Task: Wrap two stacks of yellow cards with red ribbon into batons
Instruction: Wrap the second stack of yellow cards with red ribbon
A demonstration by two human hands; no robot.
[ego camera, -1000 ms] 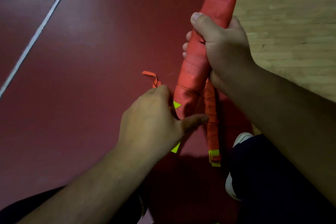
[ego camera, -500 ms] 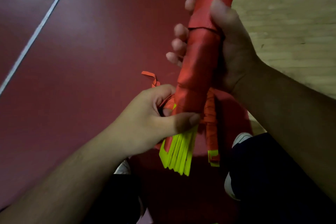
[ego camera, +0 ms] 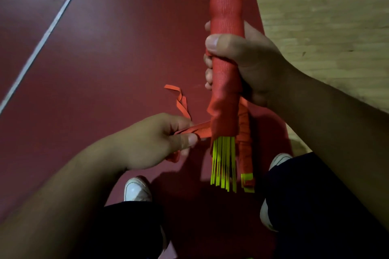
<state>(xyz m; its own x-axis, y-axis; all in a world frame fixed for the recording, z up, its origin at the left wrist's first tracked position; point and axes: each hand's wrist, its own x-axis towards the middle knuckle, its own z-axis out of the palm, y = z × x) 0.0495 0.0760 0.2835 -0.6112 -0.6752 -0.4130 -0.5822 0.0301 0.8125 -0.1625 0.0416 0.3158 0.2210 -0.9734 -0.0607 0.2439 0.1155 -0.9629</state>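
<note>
A long baton (ego camera: pixel 227 17) wrapped in red ribbon stands nearly upright in the middle of the head view. My right hand (ego camera: pixel 248 63) grips it around its middle, thumb across the front. Yellow card ends (ego camera: pixel 224 164) fan out below the wrapping. My left hand (ego camera: pixel 160 139) pinches the loose red ribbon (ego camera: pixel 201 128) and holds it out to the left of the baton's lower end. A second, thinner red-wrapped baton (ego camera: pixel 246 153) lies on the floor just behind, with a yellow tip.
A curled scrap of red ribbon (ego camera: pixel 179 99) lies on the dark red floor (ego camera: pixel 105 59). A white line (ego camera: pixel 42 40) crosses the floor at left. Pale wooden flooring (ego camera: pixel 326 6) begins at right. My legs and white shoes (ego camera: pixel 136 190) are below.
My right hand shifted its grip, so the thumb now lies across the front. My left hand pulled the ribbon end out to the left. More of the yellow card ends show.
</note>
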